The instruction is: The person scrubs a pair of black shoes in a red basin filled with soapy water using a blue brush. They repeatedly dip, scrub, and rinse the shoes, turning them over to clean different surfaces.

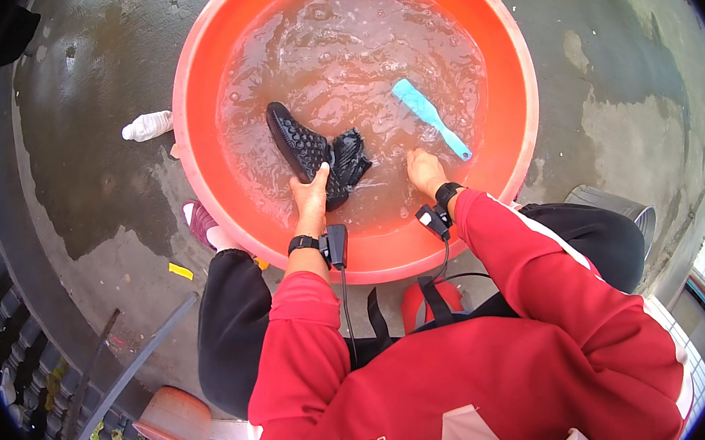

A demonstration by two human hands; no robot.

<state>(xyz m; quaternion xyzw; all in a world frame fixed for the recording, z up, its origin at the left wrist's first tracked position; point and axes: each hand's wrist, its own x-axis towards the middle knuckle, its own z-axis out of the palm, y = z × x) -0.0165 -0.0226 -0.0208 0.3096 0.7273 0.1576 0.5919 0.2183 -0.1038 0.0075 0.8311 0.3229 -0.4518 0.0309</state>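
A large orange plastic tub [183,64] of murky water stands before me. My left hand [310,189] grips a wet black shoe [300,138] with a bumpy surface, its thumb on top, near the tub's near left side. A crumpled black part [351,154] lies against the shoe's right side; whether it is joined to the shoe I cannot tell. My right hand [426,170] is at the water near the tub's near right side, fingertips hidden by the murky water. Just beyond it, to the right, a light blue plastic brush [423,106] lies in the tub, apart from the hand.
A white plastic bottle [149,126] lies on the wet concrete left of the tub. A yellow piece [180,271] is on the floor near my left knee. A metal bucket [622,211] lies by my right knee. An orange bucket [174,425] is at lower left, near a long bar [130,375].
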